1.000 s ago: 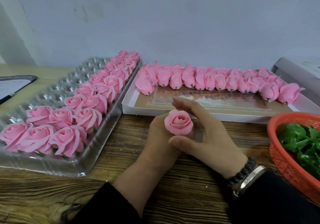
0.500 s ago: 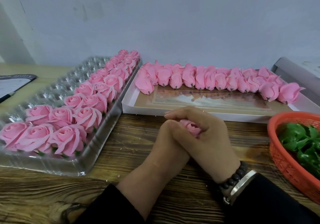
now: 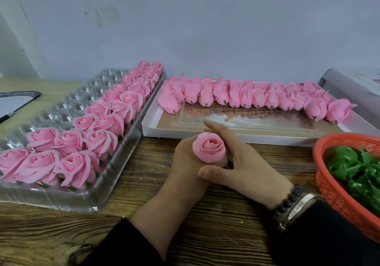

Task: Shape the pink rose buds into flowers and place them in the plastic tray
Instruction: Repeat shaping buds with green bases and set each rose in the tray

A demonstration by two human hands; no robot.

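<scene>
My left hand (image 3: pixel 185 163) grips a pink rose (image 3: pixel 209 149) from below, its face turned up above the wooden table. My right hand (image 3: pixel 242 163) lies beside the rose with fingers spread and fairly straight, thumb under the flower and fingers behind it. The clear plastic tray (image 3: pixel 51 113) on the left holds several opened pink roses (image 3: pixel 102 140) along its right side; its left cups are bare. A row of closed pink buds (image 3: pixel 257 97) lies along the far edge of a flat white box (image 3: pixel 236 136).
An orange mesh basket (image 3: pixel 337 189) with green plastic leaves (image 3: pixel 353 169) sits at the right edge. A dark clipboard with paper (image 3: pixel 14 101) lies at the far left. A grey wall stands behind the table.
Half a second ago my right hand was cupped over the rose, hiding it. Now that hand has opened out and the rounded flower shows again on my left hand.
</scene>
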